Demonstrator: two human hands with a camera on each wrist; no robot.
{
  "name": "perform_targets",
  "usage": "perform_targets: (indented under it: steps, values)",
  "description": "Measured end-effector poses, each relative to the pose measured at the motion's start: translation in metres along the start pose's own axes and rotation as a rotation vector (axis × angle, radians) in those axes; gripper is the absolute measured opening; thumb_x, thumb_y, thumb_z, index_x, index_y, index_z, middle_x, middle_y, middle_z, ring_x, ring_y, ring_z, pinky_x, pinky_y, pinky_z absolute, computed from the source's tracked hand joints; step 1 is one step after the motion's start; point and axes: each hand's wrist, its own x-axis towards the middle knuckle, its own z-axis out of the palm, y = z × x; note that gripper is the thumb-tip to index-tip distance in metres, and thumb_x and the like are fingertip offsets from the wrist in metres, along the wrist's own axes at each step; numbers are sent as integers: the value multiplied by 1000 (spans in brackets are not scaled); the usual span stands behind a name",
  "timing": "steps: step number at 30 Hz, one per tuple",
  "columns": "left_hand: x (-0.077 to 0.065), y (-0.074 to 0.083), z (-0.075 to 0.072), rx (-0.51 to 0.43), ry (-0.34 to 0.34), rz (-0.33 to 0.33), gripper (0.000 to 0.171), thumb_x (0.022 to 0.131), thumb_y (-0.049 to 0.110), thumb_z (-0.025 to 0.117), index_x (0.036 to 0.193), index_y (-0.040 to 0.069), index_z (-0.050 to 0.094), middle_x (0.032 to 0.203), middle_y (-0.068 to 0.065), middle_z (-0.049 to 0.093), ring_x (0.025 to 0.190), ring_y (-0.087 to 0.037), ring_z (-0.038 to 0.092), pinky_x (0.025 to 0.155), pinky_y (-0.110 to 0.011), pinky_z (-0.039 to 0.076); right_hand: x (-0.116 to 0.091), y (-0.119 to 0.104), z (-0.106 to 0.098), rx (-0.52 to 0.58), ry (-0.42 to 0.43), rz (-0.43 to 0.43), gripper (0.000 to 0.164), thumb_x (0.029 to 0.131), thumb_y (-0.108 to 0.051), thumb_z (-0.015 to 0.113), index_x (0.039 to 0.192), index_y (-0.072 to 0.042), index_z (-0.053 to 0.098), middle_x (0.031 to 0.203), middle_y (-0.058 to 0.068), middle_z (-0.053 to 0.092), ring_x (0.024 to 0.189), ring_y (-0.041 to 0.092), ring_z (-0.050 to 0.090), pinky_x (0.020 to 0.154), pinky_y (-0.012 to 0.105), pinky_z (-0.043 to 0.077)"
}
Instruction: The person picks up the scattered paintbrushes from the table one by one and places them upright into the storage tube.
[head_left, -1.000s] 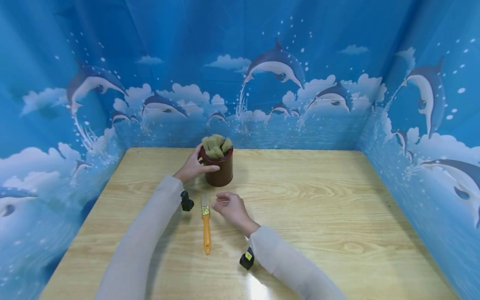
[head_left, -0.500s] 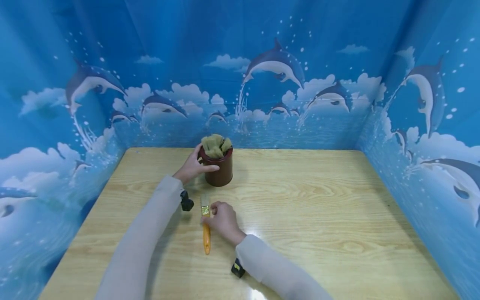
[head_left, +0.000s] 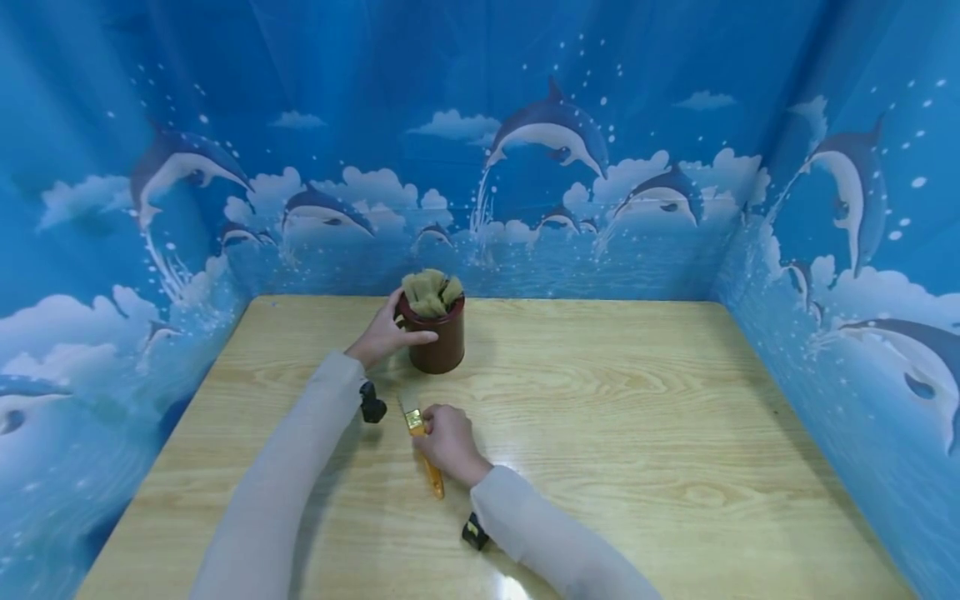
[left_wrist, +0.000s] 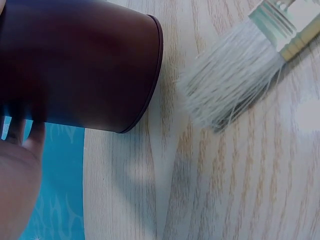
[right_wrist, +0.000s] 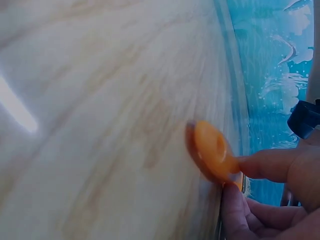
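Observation:
A dark brown round pot (head_left: 442,350) stands on the table, with rough tan pieces (head_left: 429,293) sticking out of its top. My left hand (head_left: 384,337) holds it from the left, thumb along the front and fingers behind. In front of the pot, my right hand (head_left: 452,442) pinches the orange handle (right_wrist: 212,150) of a flat paintbrush (head_left: 413,419) between thumb and fingers. The brush lies slanted, bristles toward the pot and handle end toward me. In the left wrist view, its pale bristles (left_wrist: 232,70) appear close to the foot of the pot.
The wood-grain table (head_left: 637,417) stretches away to the right of both hands. Blue curtains (head_left: 360,100) with dolphins enclose its back and sides. Black wrist cameras, such as the left one (head_left: 372,403), sit below each wrist.
My right hand has come down and left onto the paintbrush and taken hold of its handle. The handle end has swung to the right. My left hand and the pot stay put.

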Motion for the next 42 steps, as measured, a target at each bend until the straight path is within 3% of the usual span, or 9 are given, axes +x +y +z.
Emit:
perform_targets:
  steps: [10,26,34,42]
  values:
    - [-1,0,0,0,-6,-1,108,78,33,80,155,28,4,158,-3,19,143,-28,22,113,-52,29,-1,-2,-3,-92,9,13,17,70,-9,77,85,-5,70,63,-9,55,66,12,55,72,32,50]
    - [-3,2,0,-1,-3,4,107,79,30,80,155,25,4,158,-6,18,143,-30,21,113,-52,28,-3,-3,-7,-52,-39,59,16,62,-4,75,65,-9,60,57,-5,49,54,12,45,50,22,39]
    - [-3,2,1,4,5,-9,110,77,33,81,155,25,3,158,-5,18,143,-29,22,112,-52,29,-6,2,-18,44,-77,127,14,67,-2,75,78,-5,66,61,-4,53,53,10,49,48,20,43]
    - [-2,2,0,-6,5,-9,109,78,32,81,155,26,3,158,-5,18,143,-30,22,112,-53,29,0,15,-44,128,-60,180,14,72,-3,73,85,-2,67,66,-2,56,56,10,50,50,20,42]
